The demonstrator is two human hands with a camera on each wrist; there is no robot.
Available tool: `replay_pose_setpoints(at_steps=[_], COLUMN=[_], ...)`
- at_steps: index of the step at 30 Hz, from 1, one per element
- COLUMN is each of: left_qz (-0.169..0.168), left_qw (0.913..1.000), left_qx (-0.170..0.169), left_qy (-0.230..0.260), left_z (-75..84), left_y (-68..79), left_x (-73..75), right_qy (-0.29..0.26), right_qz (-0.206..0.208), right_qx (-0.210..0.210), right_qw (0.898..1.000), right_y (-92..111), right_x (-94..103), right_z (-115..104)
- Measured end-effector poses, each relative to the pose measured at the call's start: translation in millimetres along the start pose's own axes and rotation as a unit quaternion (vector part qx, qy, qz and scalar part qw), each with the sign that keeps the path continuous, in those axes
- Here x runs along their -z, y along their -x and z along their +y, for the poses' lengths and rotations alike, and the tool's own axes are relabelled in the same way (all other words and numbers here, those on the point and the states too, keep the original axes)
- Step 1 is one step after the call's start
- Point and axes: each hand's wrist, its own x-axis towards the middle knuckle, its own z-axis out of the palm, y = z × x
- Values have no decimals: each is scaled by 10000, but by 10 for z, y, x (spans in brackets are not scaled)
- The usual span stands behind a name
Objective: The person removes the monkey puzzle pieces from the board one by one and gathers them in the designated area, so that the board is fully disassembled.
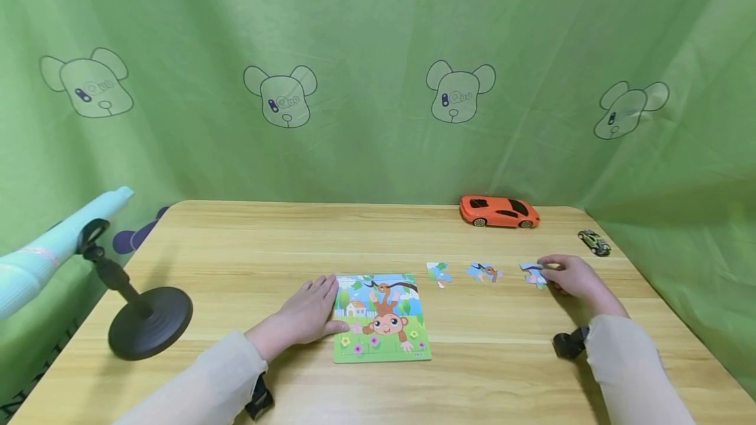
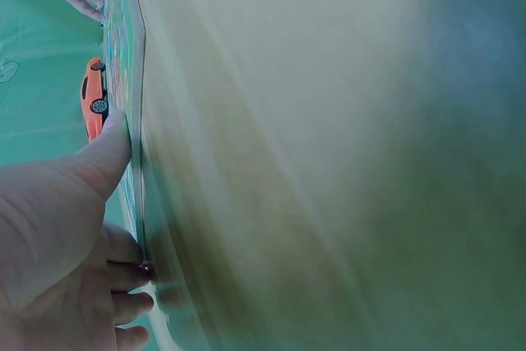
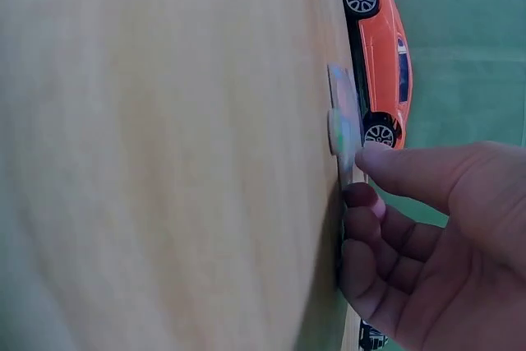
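Observation:
A jigsaw puzzle board (image 1: 384,323) with a monkey hanging from a branch lies flat in front of me. My left hand (image 1: 308,312) rests at its left edge, fingers extended along the side and thumb over the picture. To the right, my right hand (image 1: 575,277) pinches the edge of a puzzle piece (image 1: 533,273) between thumb and fingers, and the right wrist view shows this piece (image 3: 343,113) low along the tabletop. Two more loose pieces lie in a row beside it: a middle piece (image 1: 484,272) with a brown shape and a left piece (image 1: 438,272) with green leaves.
An orange toy car (image 1: 499,212) stands at the table's back edge, with a small dark-green toy car (image 1: 594,242) at the right. On the left stands a black round-based stand (image 1: 150,323) holding a light-blue tapered object (image 1: 65,241). Green curtain (image 1: 378,149) surrounds the wooden table (image 1: 260,241).

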Motion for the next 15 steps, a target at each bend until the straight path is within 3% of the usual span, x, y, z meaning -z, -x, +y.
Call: replay_pose_setpoints(at_steps=[15], left_qz=[-32], left_qw=[10000], left_qx=[31], left_qy=[-14], left_z=[-8], left_y=[-13], left_x=[-28], right_qy=[132], right_qz=[-40], right_qx=[-55], right_qw=[9999], right_y=[2], right_x=[13], right_z=[-8])
